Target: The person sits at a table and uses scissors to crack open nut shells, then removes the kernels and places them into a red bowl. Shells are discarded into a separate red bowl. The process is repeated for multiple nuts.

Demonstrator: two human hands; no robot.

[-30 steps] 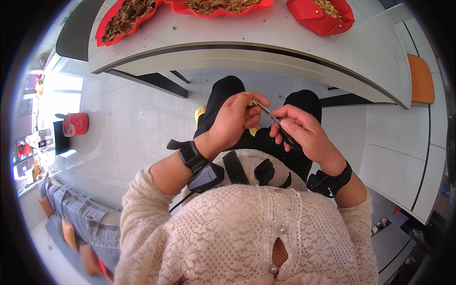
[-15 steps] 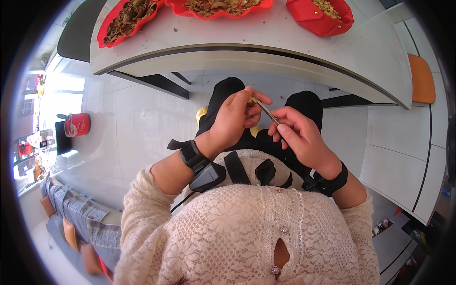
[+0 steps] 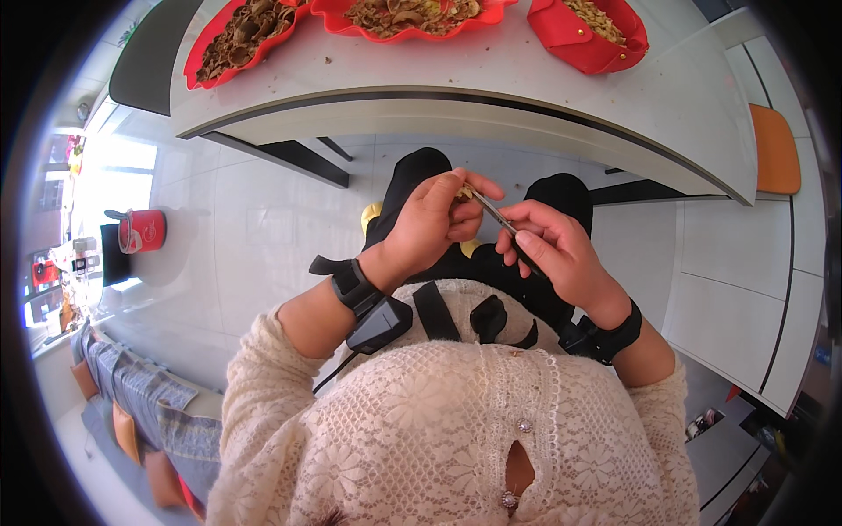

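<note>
Above my lap, my left hand (image 3: 423, 221) is closed around a small tan-brown nut piece (image 3: 464, 191), pinched near the thumb and mostly covered by the fingers. My right hand (image 3: 566, 256) grips a slim metal tool (image 3: 493, 210), with the thumb pressed along it. The tool slants up and left, and its tip meets the nut piece. A dark rear part of the tool shows below my right fingers. Its exact kind is hard to make out.
On the white table (image 3: 421, 68) ahead stand a red dish (image 3: 198, 63) of brown shells, a scalloped red dish (image 3: 379, 37) of shell bits and a red box (image 3: 561, 39) of pale kernels. An orange seat (image 3: 774, 149) is at right, a red bucket (image 3: 145, 230) at left.
Both hands stay close together with the tool tip at the nut piece. The tool has shifted slightly in my right hand, and its dark rear part now shows more. The view has tilted a little.
</note>
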